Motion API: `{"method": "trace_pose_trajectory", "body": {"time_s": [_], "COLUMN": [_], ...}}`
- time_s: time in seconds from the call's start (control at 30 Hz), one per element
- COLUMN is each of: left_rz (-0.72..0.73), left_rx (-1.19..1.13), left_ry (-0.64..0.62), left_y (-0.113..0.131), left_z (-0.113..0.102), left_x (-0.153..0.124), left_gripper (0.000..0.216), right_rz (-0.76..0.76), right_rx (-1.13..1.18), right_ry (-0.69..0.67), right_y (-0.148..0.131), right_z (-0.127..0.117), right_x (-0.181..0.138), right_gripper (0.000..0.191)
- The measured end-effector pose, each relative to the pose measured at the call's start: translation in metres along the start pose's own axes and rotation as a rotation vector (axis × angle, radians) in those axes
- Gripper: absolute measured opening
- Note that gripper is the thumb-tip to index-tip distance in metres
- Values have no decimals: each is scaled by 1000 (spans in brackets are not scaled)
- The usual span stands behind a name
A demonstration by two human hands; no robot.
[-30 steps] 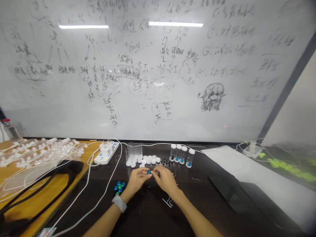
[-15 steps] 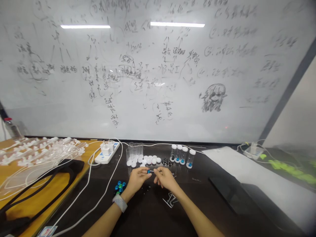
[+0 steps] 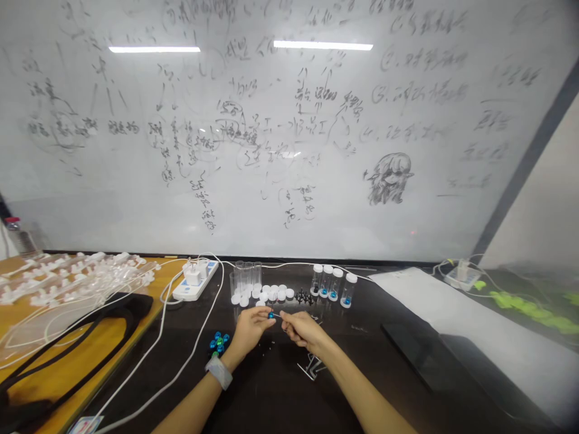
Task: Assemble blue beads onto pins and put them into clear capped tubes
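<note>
My left hand [image 3: 249,331] pinches a small blue bead [image 3: 270,314] at its fingertips above the dark table [image 3: 280,392]. My right hand [image 3: 302,329] is closed around a thin metal tool whose tip reaches toward the bead. Both hands meet just in front of a cluster of white caps [image 3: 270,294] and empty clear vials [image 3: 246,276]. Several capped vials [image 3: 333,284] with blue beads inside stand to the right. A small pile of blue and green beads [image 3: 219,342] lies left of my left wrist, which wears a grey band.
A white power strip [image 3: 195,279] with cables sits at the back left. A wooden table [image 3: 67,361] holds clear plastic parts and a black strap. Thin metal keys [image 3: 310,366] lie under my right forearm. A white sheet [image 3: 434,313] and a whiteboard are behind.
My right hand has drawn back slightly to the right, so the thin tool now shows between the hands. My left hand keeps the bead in place.
</note>
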State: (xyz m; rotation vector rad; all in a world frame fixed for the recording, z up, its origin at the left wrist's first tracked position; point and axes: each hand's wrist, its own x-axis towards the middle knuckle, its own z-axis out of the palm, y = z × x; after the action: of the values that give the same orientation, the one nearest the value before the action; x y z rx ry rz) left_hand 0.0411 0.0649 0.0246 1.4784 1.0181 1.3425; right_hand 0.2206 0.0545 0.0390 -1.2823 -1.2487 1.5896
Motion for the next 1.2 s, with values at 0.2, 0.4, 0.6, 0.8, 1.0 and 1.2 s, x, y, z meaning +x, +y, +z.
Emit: {"method": "trace_pose_trajectory", "body": {"time_s": [0.2, 0.4, 0.6, 0.8, 1.0, 1.2], "left_rz": [4, 50, 91, 68, 24, 2], "left_rx": [2, 60, 125, 72, 6, -28], "left_ry": [10, 25, 85, 163, 186, 139], "left_y": [0, -3, 2, 3, -1, -9], "left_z": [-1, 2, 1, -2, -1, -4], "left_x": [1, -2, -3, 2, 4, 5], "left_gripper": [27, 22, 22, 27, 32, 36], "right_rz": [1, 36, -223, -648, -697, -425], "right_rx": [-45, 52, -207, -1010, -1367, -1272], "right_ry": [-29, -75, 80, 290, 268, 498], "right_y": [5, 4, 3, 6, 8, -11], "right_z": [0, -2, 2, 2, -1, -16], "right_x": [3, 2, 2, -8, -13, -17], "right_gripper": [48, 43, 47, 37, 20, 46]}}
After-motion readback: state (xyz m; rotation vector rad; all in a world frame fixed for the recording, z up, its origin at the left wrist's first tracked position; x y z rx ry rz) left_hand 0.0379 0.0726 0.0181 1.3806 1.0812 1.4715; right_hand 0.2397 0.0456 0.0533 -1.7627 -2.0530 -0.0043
